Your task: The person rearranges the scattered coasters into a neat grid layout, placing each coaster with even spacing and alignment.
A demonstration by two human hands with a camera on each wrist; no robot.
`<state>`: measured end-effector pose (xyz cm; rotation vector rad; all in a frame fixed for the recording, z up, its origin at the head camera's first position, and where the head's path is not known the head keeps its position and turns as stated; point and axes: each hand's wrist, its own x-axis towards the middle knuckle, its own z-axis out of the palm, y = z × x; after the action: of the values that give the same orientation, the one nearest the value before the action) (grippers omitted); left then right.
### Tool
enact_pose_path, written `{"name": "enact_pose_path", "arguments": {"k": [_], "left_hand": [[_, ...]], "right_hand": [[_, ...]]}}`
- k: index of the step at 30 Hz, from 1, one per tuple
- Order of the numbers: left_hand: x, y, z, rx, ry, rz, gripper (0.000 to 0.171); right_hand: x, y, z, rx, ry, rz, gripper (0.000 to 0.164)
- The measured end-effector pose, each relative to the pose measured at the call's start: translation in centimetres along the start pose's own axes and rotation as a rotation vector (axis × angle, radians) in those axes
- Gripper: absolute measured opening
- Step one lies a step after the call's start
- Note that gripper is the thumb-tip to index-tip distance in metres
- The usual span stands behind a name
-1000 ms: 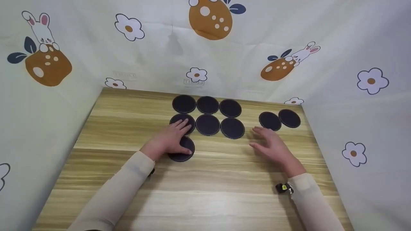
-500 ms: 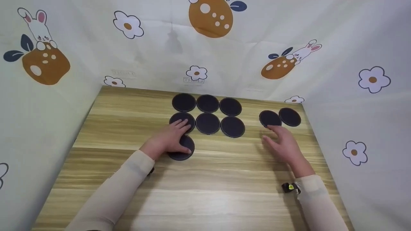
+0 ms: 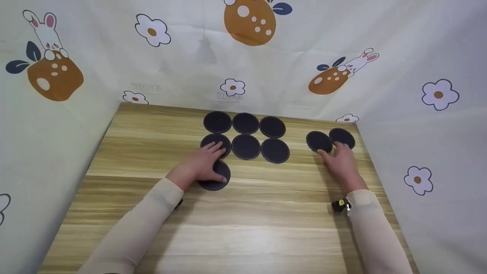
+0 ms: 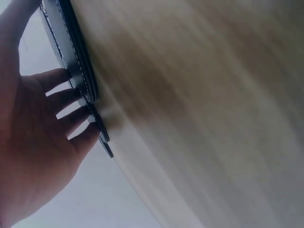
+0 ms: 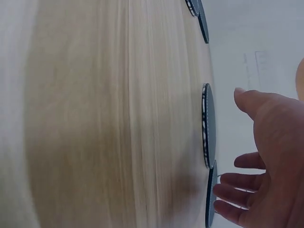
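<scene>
My left hand [image 3: 199,164] rests on two round black coasters, its fingers over the upper coaster [image 3: 215,137] and its thumb on the lower coaster [image 3: 216,185]. In the left wrist view, the fingertips of that left hand [image 4: 42,133] reach stitched coaster edges [image 4: 75,52]. Two more coasters lie side by side at the far right. My right hand [image 3: 343,163] is over them with thumb and fingers spread. Its fingertips overlap the outer coaster [image 3: 343,136], and its thumb is by the near edge of the inner coaster [image 3: 319,141]. Beneath its fingers the right wrist view shows stitched rims [image 5: 209,126].
Beside the left hand, the other coasters [image 3: 246,146] fit together in two rows near the back of the wooden table [image 3: 243,220]. A patterned cloth [image 3: 179,68] with rabbits and flowers walls in the back and both sides.
My right hand has moved right and forward, from beside the inner right coaster to over the right pair. The left hand and all coasters have stayed in place.
</scene>
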<state>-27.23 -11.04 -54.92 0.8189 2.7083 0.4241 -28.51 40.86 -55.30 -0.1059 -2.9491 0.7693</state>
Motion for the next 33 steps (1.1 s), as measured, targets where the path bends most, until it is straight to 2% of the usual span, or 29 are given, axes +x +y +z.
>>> {"name": "enact_pose_path", "arguments": {"k": [4, 9, 18, 24, 33], "left_hand": [[-0.1, -0.1, 0.0, -0.001, -0.007, -0.002, 0.116], [-0.1, -0.3, 0.1, -0.003, -0.010, 0.003, 0.116], [-0.1, -0.1, -0.1, 0.006, -0.003, 0.009, 0.115], [-0.2, 0.0, 0.0, -0.006, -0.003, 0.002, 0.115], [-0.1, -0.1, 0.0, 0.012, 0.002, 0.009, 0.115]], "right_hand": [[0.8, -0.5, 1.0, -0.034, 0.010, 0.037, 0.103], [1.7, -1.4, 2.3, -0.137, 0.013, 0.089, 0.112], [2.9, -2.5, 4.0, -0.238, 0.052, 0.179, 0.116], [3.9, -2.7, 4.7, -0.294, 0.026, 0.219, 0.123], [4.6, -2.6, 4.9, -0.244, 0.036, 0.230, 0.116]]}}
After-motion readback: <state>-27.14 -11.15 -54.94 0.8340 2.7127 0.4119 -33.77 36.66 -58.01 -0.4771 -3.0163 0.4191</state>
